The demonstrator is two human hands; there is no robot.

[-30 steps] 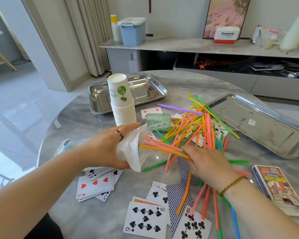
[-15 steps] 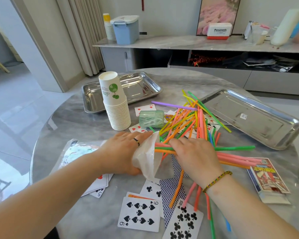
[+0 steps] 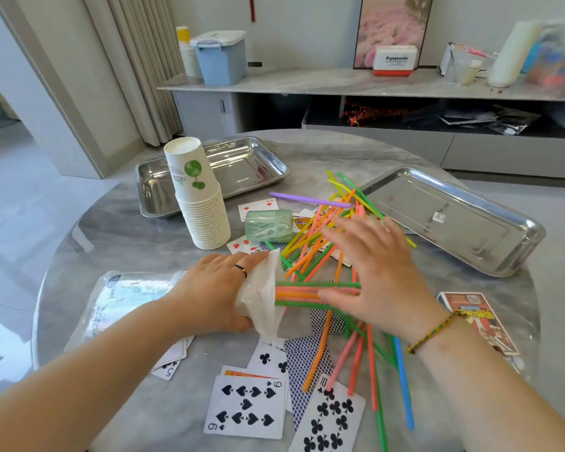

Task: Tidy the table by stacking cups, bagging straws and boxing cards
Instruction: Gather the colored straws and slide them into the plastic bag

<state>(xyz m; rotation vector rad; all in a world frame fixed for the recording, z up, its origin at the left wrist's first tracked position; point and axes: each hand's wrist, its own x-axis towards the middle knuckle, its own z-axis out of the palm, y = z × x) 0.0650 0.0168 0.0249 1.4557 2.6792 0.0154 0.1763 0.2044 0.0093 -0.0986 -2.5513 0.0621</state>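
Partway through bagging: a bundle of straws [image 3: 300, 293] lies half inside a plastic bag [image 3: 260, 288] on a marble table [image 3: 118, 236].

The left hand [image 3: 216, 298] grips the bag's gathered mouth, fingers curled round it. The right hand [image 3: 382, 278] is open and blurred, its fingers spread above the straws and gripping nothing. The bundle's long axis runs left to right: one end is inside the mouth, and the free ends point right toward the open hand. With nothing pinching them, these straws could slide back out or fan apart if the bag tilts or its mouth sags. A wide sweep could also scatter the loose straws [image 3: 313, 233] and the cards [image 3: 247, 409] beneath them.
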